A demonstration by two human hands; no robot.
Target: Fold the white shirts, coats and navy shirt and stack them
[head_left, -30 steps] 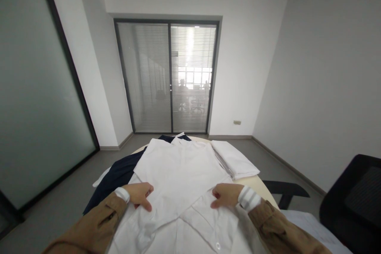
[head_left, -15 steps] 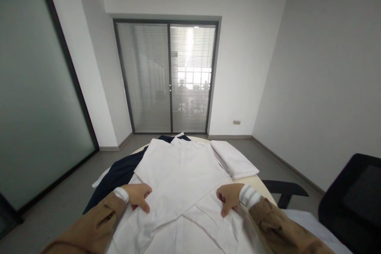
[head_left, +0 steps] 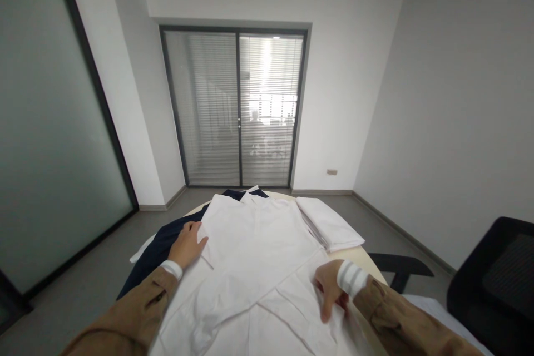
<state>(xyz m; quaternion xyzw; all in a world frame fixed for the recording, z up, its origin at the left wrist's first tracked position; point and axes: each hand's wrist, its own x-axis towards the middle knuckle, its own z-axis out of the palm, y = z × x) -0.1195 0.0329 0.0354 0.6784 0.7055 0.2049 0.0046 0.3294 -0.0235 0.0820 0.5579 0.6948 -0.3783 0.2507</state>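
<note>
A white shirt lies spread over the table, its collar at the far end and folded layers crossing diagonally on its near part. My left hand is at the shirt's left edge, thumb and fingers closed around the cloth, where a small flap is turned. Beside the lower right of the shirt, my right hand has its fingers curled down into the fabric, partly hidden and slightly blurred. Dark navy cloth lies to the left, partly under the shirt.
A folded white garment rests at the table's right side. The pale table edge shows beside it. A black office chair with an armrest stands on the right, with light cloth near it. Glass doors with blinds are ahead.
My left hand has moved forward up the shirt's left edge, turning the cloth there. My right hand has shifted slightly right and toward me.
</note>
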